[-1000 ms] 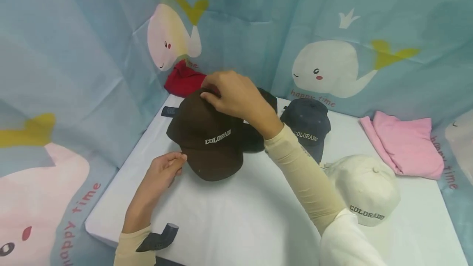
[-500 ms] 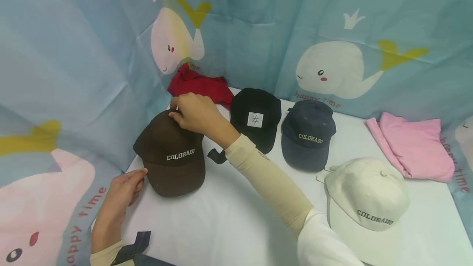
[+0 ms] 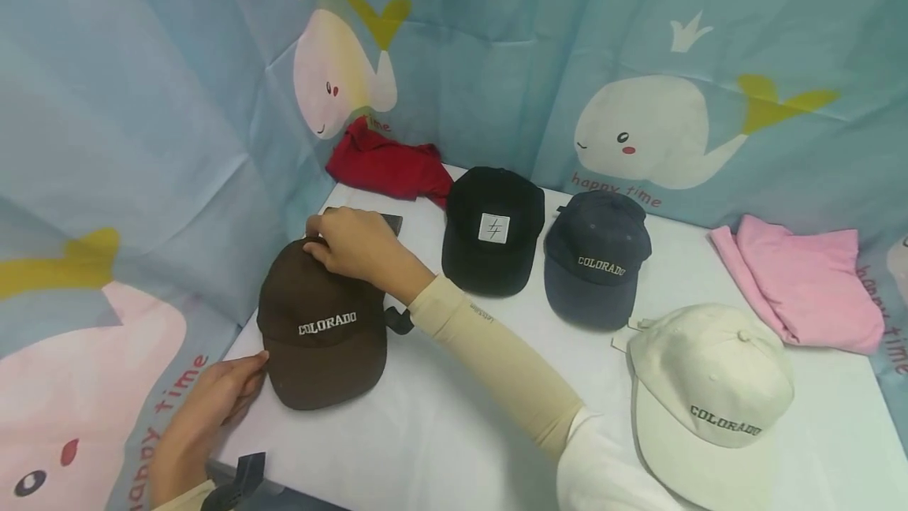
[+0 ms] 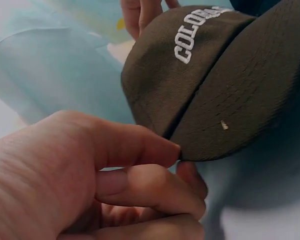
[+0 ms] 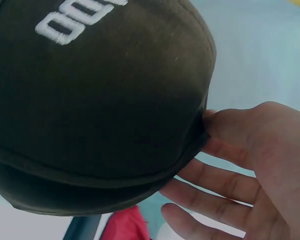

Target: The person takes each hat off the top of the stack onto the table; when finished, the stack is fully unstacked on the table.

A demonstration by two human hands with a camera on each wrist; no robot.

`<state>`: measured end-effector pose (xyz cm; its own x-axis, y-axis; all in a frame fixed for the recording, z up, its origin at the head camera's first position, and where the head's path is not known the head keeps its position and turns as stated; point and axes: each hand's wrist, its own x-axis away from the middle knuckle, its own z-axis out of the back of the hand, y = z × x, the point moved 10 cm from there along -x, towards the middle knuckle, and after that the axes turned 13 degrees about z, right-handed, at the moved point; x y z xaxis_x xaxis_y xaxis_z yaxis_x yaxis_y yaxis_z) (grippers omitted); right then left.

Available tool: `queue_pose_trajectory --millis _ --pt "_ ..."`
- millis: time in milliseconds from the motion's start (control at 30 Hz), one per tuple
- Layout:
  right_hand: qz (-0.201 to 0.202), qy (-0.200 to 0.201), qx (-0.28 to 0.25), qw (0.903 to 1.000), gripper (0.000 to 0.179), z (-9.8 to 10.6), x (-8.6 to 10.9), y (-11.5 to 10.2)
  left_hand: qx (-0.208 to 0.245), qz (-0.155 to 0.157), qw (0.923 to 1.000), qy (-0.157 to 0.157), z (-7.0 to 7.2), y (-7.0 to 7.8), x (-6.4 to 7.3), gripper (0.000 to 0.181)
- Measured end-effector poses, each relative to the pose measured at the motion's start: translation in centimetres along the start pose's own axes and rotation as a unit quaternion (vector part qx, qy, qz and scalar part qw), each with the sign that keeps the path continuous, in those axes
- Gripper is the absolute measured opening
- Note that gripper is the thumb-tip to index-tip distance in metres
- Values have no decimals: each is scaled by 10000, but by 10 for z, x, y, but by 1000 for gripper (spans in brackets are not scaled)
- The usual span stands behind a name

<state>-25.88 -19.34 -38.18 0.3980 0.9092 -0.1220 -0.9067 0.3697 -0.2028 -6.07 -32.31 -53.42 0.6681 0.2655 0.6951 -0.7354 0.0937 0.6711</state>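
Note:
A brown cap [image 3: 319, 361] with white COLORADO lettering is at the left of the white table, its brim toward me. My right hand [image 3: 355, 247] pinches the top of its crown. With thumb and forefinger my left hand [image 3: 213, 397] pinches the left corner of the brim, which the left wrist view shows close up, the hand [image 4: 130, 175] below the cap [image 4: 160, 75]. In the right wrist view the thumb of the right hand [image 5: 260, 160] presses the crown's fabric [image 5: 105, 100] against the fingers. The cap's back is hidden.
A black cap [image 3: 489, 266] with a white patch, a navy cap [image 3: 596, 290] and a cream cap [image 3: 709, 385] stand rightward on the table [image 3: 468, 385]. Folded red cloth [image 3: 390, 168] and pink cloth [image 3: 801, 282] lie along the back. A whale-print curtain [image 3: 482, 85] encloses the table.
Both hands have carried the brown cap left and toward me, and lowered it. The black cap, earlier partly covered, now shows fully. My right arm swung left with it.

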Motion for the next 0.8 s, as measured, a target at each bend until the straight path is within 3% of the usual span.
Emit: queue_pose_trajectory --millis 100,200,333,400,567,700,800 --pt "112 -30 -6 9999 26 -4 -1 -6 -63 183 9998 -15 5 -10 2 51" --pt "157 -30 -78 9998 25 -7 0 -10 -495 364 9981 84 11 -17 2 44" --pt "165 -106 -115 9997 26 -12 2 -12 -1310 519 9899 169 12 -21 -1 69" --pt "169 -136 -84 9997 28 -14 4 -12 -1569 508 9862 156 9 -21 -3 76" --pt "123 -98 -34 9999 30 -14 11 -9 -1772 410 9827 346 8 -17 -5 73" --pt "-41 -89 -78 9999 33 -2 21 -4 -2048 403 9729 998 22 -12 5 72" --pt "-211 117 -184 9995 35 29 38 6 -1816 324 9729 1397 32 -1 21 70"
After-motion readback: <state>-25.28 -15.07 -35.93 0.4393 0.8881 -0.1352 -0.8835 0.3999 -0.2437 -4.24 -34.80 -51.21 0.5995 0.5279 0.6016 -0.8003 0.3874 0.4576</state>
